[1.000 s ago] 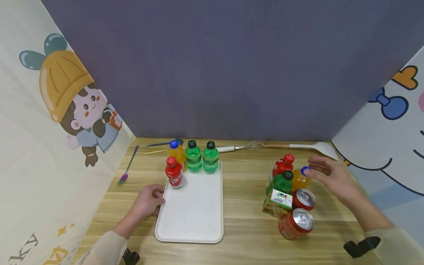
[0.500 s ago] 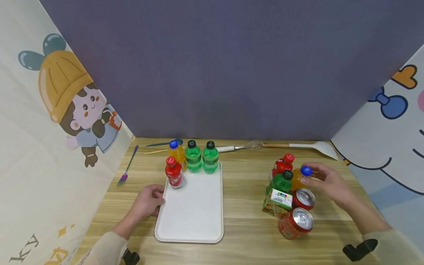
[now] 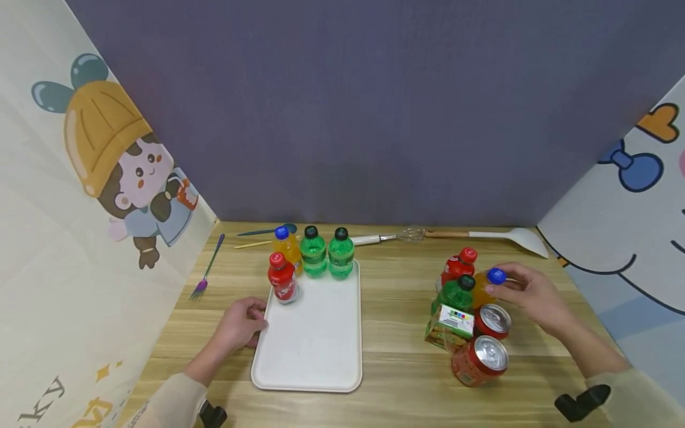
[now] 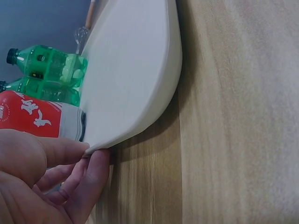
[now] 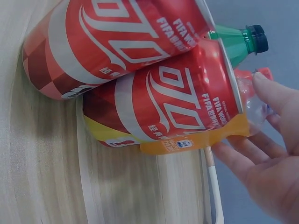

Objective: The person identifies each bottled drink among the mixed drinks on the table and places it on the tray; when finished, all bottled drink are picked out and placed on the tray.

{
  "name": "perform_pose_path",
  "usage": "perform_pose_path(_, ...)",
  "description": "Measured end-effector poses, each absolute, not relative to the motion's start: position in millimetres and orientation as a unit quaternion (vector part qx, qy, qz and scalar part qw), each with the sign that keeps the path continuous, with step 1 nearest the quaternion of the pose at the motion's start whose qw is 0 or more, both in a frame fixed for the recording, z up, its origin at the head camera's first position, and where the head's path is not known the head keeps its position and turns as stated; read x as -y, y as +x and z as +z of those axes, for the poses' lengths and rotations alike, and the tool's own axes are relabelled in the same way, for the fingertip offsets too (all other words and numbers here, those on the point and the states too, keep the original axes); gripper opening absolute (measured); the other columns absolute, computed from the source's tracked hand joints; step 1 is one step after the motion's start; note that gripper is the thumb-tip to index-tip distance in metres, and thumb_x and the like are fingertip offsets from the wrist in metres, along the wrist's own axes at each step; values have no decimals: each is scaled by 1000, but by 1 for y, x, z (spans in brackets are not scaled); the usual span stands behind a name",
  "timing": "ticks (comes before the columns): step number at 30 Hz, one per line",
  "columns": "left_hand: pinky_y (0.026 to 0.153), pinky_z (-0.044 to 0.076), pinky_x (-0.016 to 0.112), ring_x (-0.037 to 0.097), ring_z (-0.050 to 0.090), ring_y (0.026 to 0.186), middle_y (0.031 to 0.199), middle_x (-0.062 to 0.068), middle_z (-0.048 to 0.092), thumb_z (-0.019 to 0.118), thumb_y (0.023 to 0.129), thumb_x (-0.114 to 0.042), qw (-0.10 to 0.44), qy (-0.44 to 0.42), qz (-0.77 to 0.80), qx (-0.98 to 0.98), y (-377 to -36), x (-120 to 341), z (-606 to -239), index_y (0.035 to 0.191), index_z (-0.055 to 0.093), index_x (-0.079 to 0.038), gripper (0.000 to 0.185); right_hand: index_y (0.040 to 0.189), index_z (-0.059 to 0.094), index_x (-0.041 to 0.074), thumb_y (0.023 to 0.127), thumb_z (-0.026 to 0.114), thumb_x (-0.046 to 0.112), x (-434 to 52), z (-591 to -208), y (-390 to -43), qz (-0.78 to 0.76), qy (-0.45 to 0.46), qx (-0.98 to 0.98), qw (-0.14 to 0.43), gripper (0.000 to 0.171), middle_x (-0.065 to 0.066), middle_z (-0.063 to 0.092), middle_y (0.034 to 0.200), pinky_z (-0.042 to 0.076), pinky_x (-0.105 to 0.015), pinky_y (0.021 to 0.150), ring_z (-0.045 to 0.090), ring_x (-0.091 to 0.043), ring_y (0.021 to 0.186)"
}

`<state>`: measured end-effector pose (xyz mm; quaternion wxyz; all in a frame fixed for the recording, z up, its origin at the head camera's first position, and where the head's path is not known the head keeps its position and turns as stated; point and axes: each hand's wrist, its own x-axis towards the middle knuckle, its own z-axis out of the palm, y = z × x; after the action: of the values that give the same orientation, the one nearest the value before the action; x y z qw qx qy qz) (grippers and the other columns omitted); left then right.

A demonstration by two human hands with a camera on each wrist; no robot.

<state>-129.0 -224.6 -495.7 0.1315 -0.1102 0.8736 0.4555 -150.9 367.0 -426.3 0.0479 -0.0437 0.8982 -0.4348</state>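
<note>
My left hand (image 3: pixel 255 324) pinches the left rim of a white tray (image 3: pixel 316 351); in the left wrist view my left hand (image 4: pixel 88 151) has its thumb on top of the tray (image 4: pixel 135 70) and its fingers beneath. A red bottle (image 3: pixel 282 279), an orange bottle (image 3: pixel 286 245) and two green bottles (image 3: pixel 327 252) stand at the tray's far end. My right hand (image 3: pixel 499 284) curls round an orange bottle with a blue cap (image 3: pixel 486 286) in a cluster at the right. In the right wrist view my right hand (image 5: pixel 254 116) touches that orange bottle (image 5: pixel 201 140).
The right cluster also holds a red bottle (image 3: pixel 459 266), a green bottle (image 3: pixel 455 294), a juice box (image 3: pixel 449 324) and two red cans (image 3: pixel 480 359). A whisk (image 3: pixel 390 238), a white ladle (image 3: pixel 503 236) and a purple fork (image 3: pixel 206 270) lie near the walls.
My right hand has come down and left from above the cluster, and its fingers have closed round the blue-capped orange bottle. My left hand stays on the tray's rim.
</note>
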Motion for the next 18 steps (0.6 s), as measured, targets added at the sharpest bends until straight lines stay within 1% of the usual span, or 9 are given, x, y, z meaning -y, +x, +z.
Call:
perform_pose_path(3,55,65,35,22,64,78,101,17,63,69,89,5,134,-113,454,-874,-129,224,-495,132,58,6,44,135,58,1,95,75,32,-367,-426,-151,-422,-41,-905,40,54,-25,61,135,65,-28,82,69,-12,106)
perform_pose_path(5,55,65,35,22,64,79,101,16,63,69,89,5,135,-117,453,-873,-129,224,-495,132,59,6,44,134,59,2,94,76,34,-368,-426,-151,-412,-36,-910,33,54,-24,61,133,65,-28,81,70,-17,107)
perform_pose_path(7,56,65,35,23,64,79,101,16,63,69,89,5,136,-119,452,-873,-130,223,-495,132,59,5,45,132,60,2,93,76,36,-368,-425,-151,-405,-34,-913,27,54,-24,63,132,65,-27,79,70,-12,104)
perform_pose_path(11,55,65,35,23,64,79,101,16,63,69,88,6,136,-116,452,-874,-130,224,-495,132,59,6,44,131,61,1,93,77,34,-369,-422,-154,-402,-43,-914,14,53,-25,66,127,62,-19,77,65,8,94)
perform_pose_path(14,55,65,35,23,64,79,100,16,63,69,88,7,136,-115,452,-874,-130,223,-494,131,58,7,44,127,64,1,92,79,32,-370,-417,-156,-397,-52,-916,-2,49,-25,69,122,60,-15,75,64,10,91)
perform_pose_path(18,54,65,36,23,64,78,99,17,63,69,88,7,135,-114,455,-873,-129,223,-492,130,58,7,44,122,67,4,91,79,34,-372,-406,-156,-373,-54,-926,-22,45,-20,72,116,59,-13,71,63,12,88)
